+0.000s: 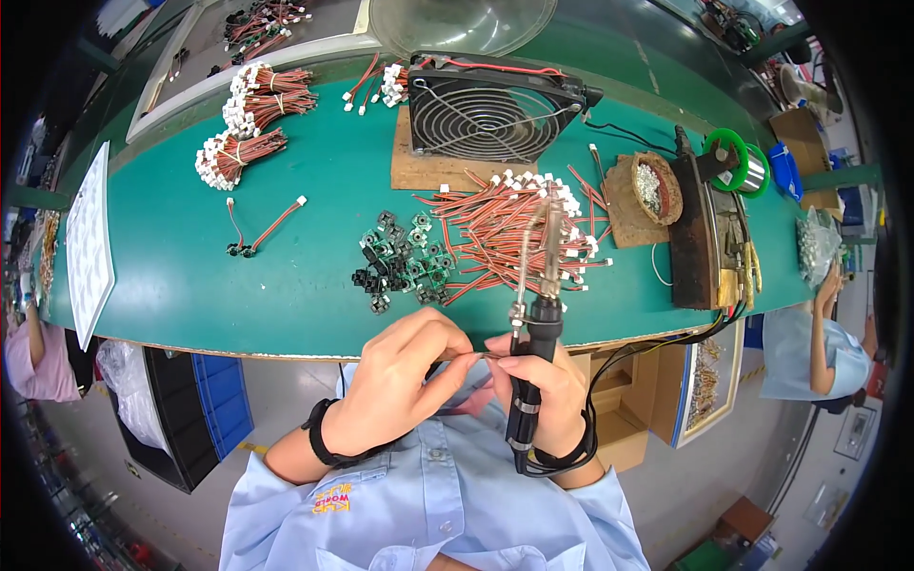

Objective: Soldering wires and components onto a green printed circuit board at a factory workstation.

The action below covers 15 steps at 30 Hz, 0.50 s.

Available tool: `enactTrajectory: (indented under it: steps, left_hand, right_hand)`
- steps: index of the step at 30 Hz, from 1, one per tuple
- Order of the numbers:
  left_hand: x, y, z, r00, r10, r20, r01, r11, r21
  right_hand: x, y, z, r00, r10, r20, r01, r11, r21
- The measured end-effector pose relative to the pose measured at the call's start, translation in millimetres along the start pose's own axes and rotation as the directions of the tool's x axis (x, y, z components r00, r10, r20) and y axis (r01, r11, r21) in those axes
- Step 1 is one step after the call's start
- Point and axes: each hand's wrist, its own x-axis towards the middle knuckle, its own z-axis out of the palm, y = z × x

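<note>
Just below the near edge of the green bench [190, 285], your right hand [538, 381] grips a black soldering iron [533, 314] upright, tip slanting toward the pile of red-and-black leads [505, 233], while your left hand [400, 381] pinches a thin wire [471, 354] against it.

The near edge of the bench [190, 305] ahead of the hands is being blocked by the wire pile [509, 233] and black parts [400, 262], with the fan [490, 109] behind. Open green surface is being left between the parts and the wire bundles [243, 152] at left.
</note>
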Motion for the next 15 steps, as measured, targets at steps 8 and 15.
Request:
enactTrajectory:
  steps: [8,15]
  left_hand:
    - [3.7,8.7,-8.7,0.995,0.027,0.099,-0.024,0.999,-0.034]
    - [5.6,13.8,-13.4,0.984,0.008,0.176,0.002,0.998,-0.055]
  right_hand:
    - [10.1,-9.3,-15.1,0.997,0.013,0.073,-0.009,0.998,-0.056]
    - [11.3,-4.4,-18.6,0.992,-0.060,0.113,0.062,0.998,-0.019]
